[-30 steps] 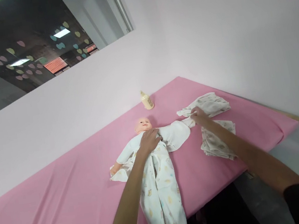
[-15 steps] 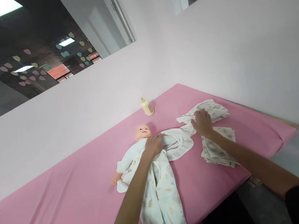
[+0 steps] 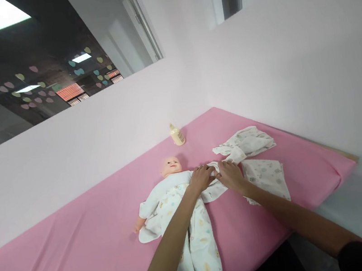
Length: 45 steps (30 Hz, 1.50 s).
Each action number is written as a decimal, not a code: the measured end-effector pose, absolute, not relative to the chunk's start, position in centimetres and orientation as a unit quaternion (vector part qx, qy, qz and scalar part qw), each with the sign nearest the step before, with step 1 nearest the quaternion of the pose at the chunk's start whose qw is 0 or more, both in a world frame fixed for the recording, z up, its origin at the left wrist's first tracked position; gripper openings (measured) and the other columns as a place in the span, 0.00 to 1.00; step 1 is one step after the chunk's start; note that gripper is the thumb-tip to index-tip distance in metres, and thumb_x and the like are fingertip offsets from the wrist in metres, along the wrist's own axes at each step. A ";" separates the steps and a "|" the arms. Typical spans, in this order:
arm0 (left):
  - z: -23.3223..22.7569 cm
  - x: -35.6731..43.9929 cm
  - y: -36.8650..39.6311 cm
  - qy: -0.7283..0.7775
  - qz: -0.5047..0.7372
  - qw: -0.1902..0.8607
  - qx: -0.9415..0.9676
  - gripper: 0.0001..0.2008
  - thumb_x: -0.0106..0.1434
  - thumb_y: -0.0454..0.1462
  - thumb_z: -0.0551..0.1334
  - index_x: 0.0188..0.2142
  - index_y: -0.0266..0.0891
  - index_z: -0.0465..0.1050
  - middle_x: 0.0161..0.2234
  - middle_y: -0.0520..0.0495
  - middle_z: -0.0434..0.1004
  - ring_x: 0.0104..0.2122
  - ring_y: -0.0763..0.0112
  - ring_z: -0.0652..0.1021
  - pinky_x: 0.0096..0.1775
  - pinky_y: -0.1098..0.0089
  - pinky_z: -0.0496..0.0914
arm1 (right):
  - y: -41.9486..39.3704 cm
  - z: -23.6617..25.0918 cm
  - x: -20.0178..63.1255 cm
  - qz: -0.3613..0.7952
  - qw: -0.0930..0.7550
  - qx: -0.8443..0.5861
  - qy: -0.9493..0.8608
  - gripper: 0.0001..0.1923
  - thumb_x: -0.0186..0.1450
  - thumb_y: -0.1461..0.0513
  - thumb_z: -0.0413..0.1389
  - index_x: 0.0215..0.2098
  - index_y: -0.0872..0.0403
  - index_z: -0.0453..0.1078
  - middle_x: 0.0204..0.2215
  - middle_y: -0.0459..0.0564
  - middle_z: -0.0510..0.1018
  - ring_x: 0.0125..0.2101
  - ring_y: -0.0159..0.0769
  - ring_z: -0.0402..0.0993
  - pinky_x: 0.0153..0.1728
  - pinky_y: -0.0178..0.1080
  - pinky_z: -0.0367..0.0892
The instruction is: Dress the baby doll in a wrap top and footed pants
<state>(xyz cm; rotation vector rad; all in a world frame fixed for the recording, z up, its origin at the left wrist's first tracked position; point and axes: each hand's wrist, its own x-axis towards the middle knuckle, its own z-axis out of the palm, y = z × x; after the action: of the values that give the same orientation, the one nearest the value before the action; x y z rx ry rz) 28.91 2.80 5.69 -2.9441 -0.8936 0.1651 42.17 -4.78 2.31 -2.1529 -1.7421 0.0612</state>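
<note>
A pink sheet (image 3: 84,260) covers the long table and fills the lower part of the view, running up against a pale wall. On it lies a baby doll (image 3: 171,166), on its back with its head toward the wall, dressed in a white printed sleepsuit (image 3: 198,242) whose legs trail down toward the near edge of the sheet. To the right of the doll, well apart from its body, sit loose white printed garments (image 3: 264,172), one bunched heap farther from the near edge and one flatter piece closer to it. The doll's sleeve (image 3: 214,180) on that side stretches out flat across the sheet toward those garments. The left hand (image 3: 202,178) rests just beside the doll's shoulder, fingers curled onto the sleeve cloth, apparently pinching it, though how firmly cannot be told. The right hand (image 3: 229,176) sits just to the right of the doll's shoulder too, almost touching the left hand, its fingers bent down and closed on the same sleeve. Beyond the doll's head, near the wall, stands a small cream bottle (image 3: 177,134), upright and slightly tilted.
</note>
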 end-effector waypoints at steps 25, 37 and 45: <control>10.3 24.7 4.0 -0.280 -0.040 -0.325 -0.903 0.26 0.62 0.46 0.61 0.58 0.43 0.66 0.47 0.48 0.75 0.40 0.65 0.74 0.40 0.70 0.67 | -4.7 1.1 47.8 0.105 0.247 -0.799 -0.538 0.08 0.62 0.67 0.47 0.34 0.54 0.67 0.35 0.50 0.75 0.36 0.36 0.69 0.32 0.36 0.52; 7.7 27.8 4.3 -0.302 -0.039 -0.164 -0.938 0.22 0.65 0.47 0.58 0.57 0.46 0.69 0.51 0.46 0.77 0.49 0.62 0.77 0.46 0.68 0.71 | -6.3 1.3 45.4 0.062 0.179 -0.757 -0.626 0.13 0.65 0.66 0.46 0.45 0.58 0.68 0.43 0.58 0.74 0.46 0.46 0.69 0.44 0.42 0.58; 11.0 17.1 1.2 -0.471 -0.388 -0.227 -0.759 0.18 0.67 0.48 0.55 0.45 0.40 0.74 0.44 0.44 0.79 0.47 0.65 0.76 0.52 0.66 0.68 | -10.4 2.7 42.2 0.034 0.325 -0.727 -0.604 0.14 0.69 0.60 0.45 0.45 0.57 0.69 0.48 0.60 0.73 0.50 0.50 0.67 0.51 0.49 0.60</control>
<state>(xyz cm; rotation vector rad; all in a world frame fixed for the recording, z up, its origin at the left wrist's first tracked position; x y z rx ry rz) 17.13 1.23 10.97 -2.8056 -1.7413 -1.4329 42.16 -10.45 2.66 -1.9066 -1.5836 0.0896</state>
